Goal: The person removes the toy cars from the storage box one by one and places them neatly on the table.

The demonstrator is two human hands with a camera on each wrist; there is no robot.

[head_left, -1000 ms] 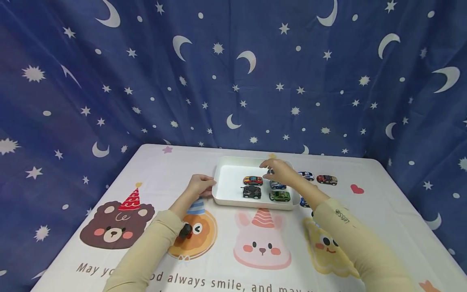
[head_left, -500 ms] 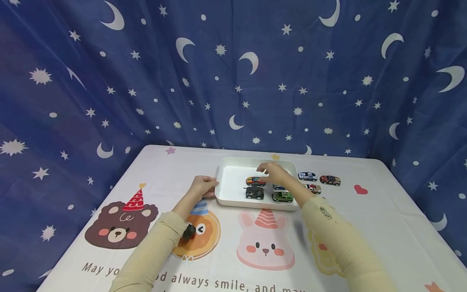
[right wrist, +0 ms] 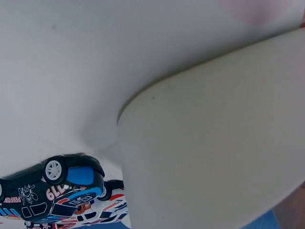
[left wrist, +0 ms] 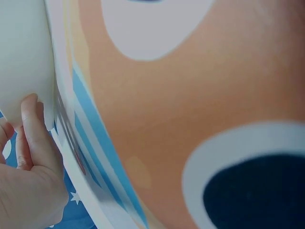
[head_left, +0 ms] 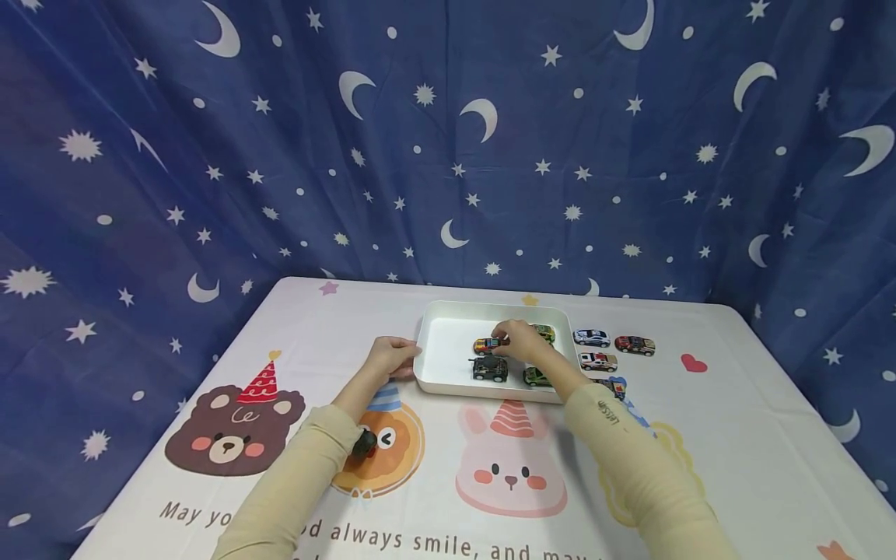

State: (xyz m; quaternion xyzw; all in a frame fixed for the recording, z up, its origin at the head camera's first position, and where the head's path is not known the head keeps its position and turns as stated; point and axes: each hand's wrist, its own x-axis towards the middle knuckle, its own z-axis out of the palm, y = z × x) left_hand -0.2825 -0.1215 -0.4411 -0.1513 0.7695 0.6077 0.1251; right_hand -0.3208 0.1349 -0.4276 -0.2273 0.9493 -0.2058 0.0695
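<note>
A white tray (head_left: 448,387) holds several toy cars. My left hand (head_left: 390,358) grips its left end, with the fingers (left wrist: 34,124) against the tray wall (left wrist: 26,57) in the left wrist view. Inside the tray, my right hand (head_left: 521,342) pinches the right end of an orange-red toy car (head_left: 484,346) between thumb and fingers. Just in front of that car stands a black toy vehicle (head_left: 489,369). A green car (head_left: 535,377) and a yellow-green car (head_left: 544,333) are partly covered by the right hand and forearm. The right wrist view does not show the hand.
Right of the tray lie a white-blue car (head_left: 591,337), a dark red car (head_left: 635,345), a white-red car (head_left: 598,362) and a black car (right wrist: 57,191). A small black object (head_left: 364,443) is by the left forearm. A starry curtain (head_left: 448,140) hangs behind the table.
My right hand has moved left and down from the tray's back right onto the orange-red car and taken hold of it. The left hand stays on the tray. The view has shifted slightly.
</note>
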